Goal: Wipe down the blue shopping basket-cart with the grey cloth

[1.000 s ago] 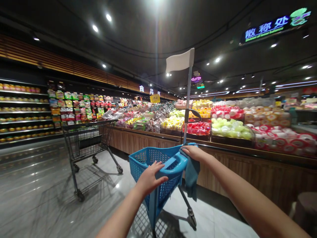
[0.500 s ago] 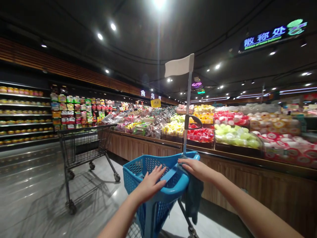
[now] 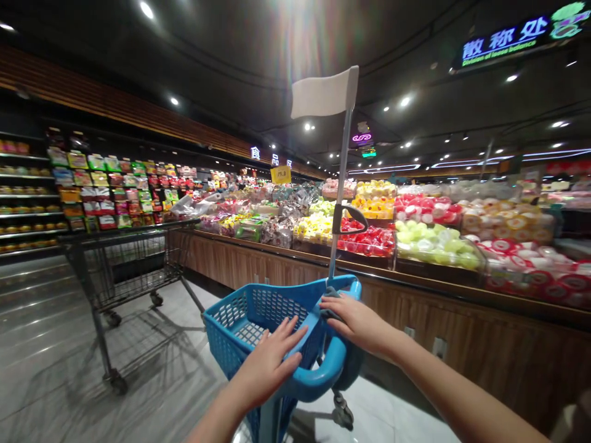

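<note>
A blue plastic basket cart (image 3: 226, 341) with perforated sides stands right in front of me. My left hand (image 3: 272, 357) rests over its near edge, fingers spread and nothing in them. A grey-blue cloth (image 3: 329, 294) is bunched under my right hand (image 3: 353, 319), which presses it against the cart's rim near the base of an upright pole (image 3: 342, 166). The pole carries a pale blank flag-shaped panel (image 3: 323, 93) on top and a dark loop (image 3: 353, 220) halfway up. The inside of the basket that I can see holds nothing.
A dark metal shopping cart (image 3: 133, 271) stands on the left on the shiny floor. Ahead runs a wood-fronted display counter (image 3: 290, 269) heaped with wrapped sweets and colourful jelly cups (image 3: 436, 243). Shelves of packets (image 3: 104, 191) line the back left.
My view has turned and come closer to the counter. The blue cart sits slightly further left in view. The cloth's long hanging part no longer shows clearly beside the cart.
</note>
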The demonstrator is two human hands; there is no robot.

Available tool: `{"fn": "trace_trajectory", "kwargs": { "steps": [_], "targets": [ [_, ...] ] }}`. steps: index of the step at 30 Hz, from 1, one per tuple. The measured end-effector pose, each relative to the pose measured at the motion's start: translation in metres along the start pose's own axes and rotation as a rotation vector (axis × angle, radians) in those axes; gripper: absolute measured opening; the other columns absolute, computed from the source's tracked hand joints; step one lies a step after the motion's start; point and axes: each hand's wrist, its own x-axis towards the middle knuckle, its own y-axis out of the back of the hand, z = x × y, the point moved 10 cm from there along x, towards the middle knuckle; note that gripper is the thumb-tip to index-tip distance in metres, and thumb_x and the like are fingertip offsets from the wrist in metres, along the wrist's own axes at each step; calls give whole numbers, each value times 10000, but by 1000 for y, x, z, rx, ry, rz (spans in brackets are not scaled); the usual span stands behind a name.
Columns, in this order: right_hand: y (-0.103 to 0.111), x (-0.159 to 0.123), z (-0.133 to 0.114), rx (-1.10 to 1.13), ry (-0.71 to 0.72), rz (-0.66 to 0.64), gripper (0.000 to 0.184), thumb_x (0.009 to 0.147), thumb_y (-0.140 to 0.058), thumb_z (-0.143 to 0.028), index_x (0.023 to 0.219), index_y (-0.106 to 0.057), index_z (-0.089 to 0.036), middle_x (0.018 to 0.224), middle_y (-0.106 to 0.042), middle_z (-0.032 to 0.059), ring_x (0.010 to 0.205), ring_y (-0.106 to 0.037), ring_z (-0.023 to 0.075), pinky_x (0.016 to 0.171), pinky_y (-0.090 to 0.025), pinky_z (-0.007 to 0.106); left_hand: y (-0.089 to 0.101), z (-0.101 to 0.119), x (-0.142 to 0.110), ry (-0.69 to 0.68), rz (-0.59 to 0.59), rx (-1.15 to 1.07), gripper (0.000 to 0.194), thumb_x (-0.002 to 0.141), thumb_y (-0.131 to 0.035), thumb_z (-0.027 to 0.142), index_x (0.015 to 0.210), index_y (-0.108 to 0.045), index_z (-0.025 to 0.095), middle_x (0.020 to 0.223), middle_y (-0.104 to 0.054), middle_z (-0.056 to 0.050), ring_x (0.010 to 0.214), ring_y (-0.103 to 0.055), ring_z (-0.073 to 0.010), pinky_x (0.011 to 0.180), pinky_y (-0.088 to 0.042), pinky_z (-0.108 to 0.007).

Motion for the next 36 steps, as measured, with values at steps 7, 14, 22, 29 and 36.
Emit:
{"fn": "trace_trajectory", "kwargs": {
  "steps": [7,14,22,29,36],
  "targets": [
    [7,37,56,7,-149,-81,429,979,-383,-385,1307,-584,-195,1416,-513,115,1327,-457,263,1113,-336,474,-10,11,13,-29,-123,-4,459,954,-289,614,1323,-517,465,1581,-212,52,1467,-160,-309,1144,-125,-638],
    [5,17,45,-7,-131,-27,486,958,-439,-424,1407,-478,-242,1496,-413,104,1388,-363,285,1162,-214,540,-11,-2,29,59,45,39,670,926,-320,640,1515,-206,342,1593,-164,-13,1473,-120,-302,1154,-161,-601],
    [7,19,56,78,-22,-73,477,984,-366,-479,1369,-524,-245,1461,-468,83,1355,-416,269,1162,-243,515,-9,-13,23,192,-4,-24,637,925,-403,549,1498,-297,291,1540,-321,-51,1423,-309,-268,1177,-176,-521],
    [2,53,100,38,-134,-76,472,964,-403,-351,1374,-510,-143,1466,-442,149,1364,-405,275,1142,-291,485,-6,4,29,239,7,21,615,930,-360,462,1502,-293,246,1563,-262,-47,1453,-231,-263,1169,-156,-553],
    [2,15,19,54,41,4,415,966,-426,-403,1341,-550,-276,1417,-523,53,1310,-473,251,1144,-299,485,-2,-3,13,261,94,21,613,907,-355,455,1481,-363,240,1522,-372,-27,1397,-367,-254,1137,-315,-397]
  ]
}}
